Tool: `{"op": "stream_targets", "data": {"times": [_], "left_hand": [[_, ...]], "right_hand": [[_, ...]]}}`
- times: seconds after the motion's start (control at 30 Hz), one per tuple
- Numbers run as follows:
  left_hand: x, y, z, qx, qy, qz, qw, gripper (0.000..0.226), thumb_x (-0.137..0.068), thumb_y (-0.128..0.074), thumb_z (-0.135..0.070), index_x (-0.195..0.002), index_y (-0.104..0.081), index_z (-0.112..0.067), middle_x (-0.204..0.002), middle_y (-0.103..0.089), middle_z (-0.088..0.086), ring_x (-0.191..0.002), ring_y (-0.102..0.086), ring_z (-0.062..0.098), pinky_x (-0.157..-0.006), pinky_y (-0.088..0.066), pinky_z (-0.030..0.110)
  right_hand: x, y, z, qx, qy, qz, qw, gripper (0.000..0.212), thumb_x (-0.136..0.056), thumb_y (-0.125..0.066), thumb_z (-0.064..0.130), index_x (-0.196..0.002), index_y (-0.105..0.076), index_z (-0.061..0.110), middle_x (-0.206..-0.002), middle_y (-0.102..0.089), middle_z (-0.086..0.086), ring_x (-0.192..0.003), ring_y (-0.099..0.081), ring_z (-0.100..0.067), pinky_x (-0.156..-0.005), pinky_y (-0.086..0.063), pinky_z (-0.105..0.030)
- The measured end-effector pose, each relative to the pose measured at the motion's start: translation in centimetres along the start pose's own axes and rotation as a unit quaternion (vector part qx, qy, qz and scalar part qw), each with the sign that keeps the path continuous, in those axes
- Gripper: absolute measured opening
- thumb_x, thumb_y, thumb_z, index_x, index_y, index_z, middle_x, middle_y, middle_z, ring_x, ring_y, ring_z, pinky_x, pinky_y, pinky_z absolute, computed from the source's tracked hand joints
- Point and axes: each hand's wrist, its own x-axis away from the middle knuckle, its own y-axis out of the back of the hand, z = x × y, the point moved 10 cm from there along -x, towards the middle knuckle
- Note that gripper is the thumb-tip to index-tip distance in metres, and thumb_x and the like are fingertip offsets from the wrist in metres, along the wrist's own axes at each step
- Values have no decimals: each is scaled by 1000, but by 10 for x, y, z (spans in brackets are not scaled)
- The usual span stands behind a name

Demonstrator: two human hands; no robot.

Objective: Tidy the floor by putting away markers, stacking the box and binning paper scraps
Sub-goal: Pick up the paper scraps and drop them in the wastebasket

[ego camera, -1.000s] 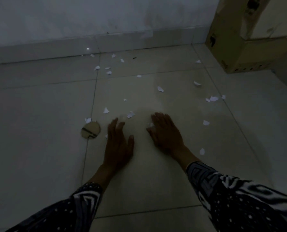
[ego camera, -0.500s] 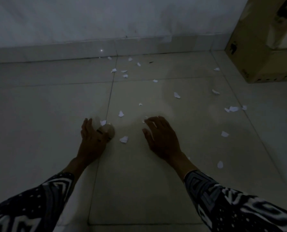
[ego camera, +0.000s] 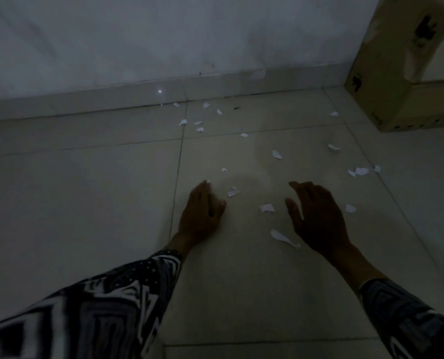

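1. A person crouches over a dim tiled floor point(ego camera: 91, 193), both hands low among torn paper scraps point(ego camera: 266, 208). The posture suggests the binning of the scraps is under way and far from done.

2. The left hand point(ego camera: 201, 213) lies close to the floor at about 7 o'clock of the middle scraps, its fingers point(ego camera: 202, 187) bunched together and pointing toward 12 o'clock. A fleck of white shows at the fingertips. In this light it cannot be told whether the hand holds something under the palm or merely rests on the tile.

3. The right hand point(ego camera: 316, 216) hovers at about 4 o'clock of the same scraps, fingers straight and slightly spread, thumb out toward 9 o'clock, holding nothing. It reads as poised to sweep or pick up the nearest pieces.

4. Three scraps lie between the two hands: one point(ego camera: 233, 191) just beside the left hand, one midway, and a long strip point(ego camera: 283, 237) close to the right wrist at 6 o'clock. A further piece point(ego camera: 350, 208) sits just right of the right hand.

5. More scraps trail toward 12 o'clock, with a cluster point(ego camera: 190, 123) near the skirting of the wall point(ego camera: 164, 42) and a few point(ego camera: 360, 171) toward 2 o'clock.

6. A cardboard box point(ego camera: 397, 81) stands in the corner at 2 o'clock, well apart from both hands. No markers and no bin are in view.
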Motion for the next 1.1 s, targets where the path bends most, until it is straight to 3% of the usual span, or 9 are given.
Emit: {"op": "stream_targets", "data": {"times": [0.2,0.37,0.63,0.9,1.1], "left_hand": [[1,-43,-67,1,-49,25,998,81,-95,-38,-64,-154,-25,-10,-160,-27,4,-149,-20,21,-120,-27,40],[9,-86,-135,36,-75,55,995,80,-97,-37,-63,-154,-25,-8,-161,-25,5,-150,-17,23,-122,-23,40],[32,-128,-217,76,-137,88,984,74,-100,-43,-52,-152,-28,-2,-160,-29,12,-150,-20,26,-124,-13,33],[33,-115,-186,170,-69,79,980,73,-99,-38,-56,-158,-17,-17,-164,-16,-5,-149,-17,11,-115,-22,27],[42,-98,-141,123,-63,26,990,81,-93,-22,-72,-157,-19,-22,-162,-19,-7,-148,-18,7,-116,-24,27]], "right_hand": [[30,28,-28,50,-37,-22,998,49,-103,-44,42,-139,-48,10,-118,-60,-10,-102,-58,-28,-85,-52,-40],[57,51,-32,86,-18,-68,994,46,-104,-46,36,-135,-54,2,-111,-61,-14,-97,-57,-31,-88,-47,-39],[84,64,-68,113,-66,-58,990,43,-104,-45,35,-129,-57,2,-110,-62,-14,-96,-57,-31,-84,-47,-38],[86,49,-98,82,-136,-53,986,38,-102,-50,37,-127,-55,10,-110,-59,-9,-95,-56,-28,-79,-49,-38],[66,21,-126,4,-231,-16,973,41,-102,-45,39,-131,-57,12,-128,-57,-9,-110,-55,-31,-93,-45,-40]]}}
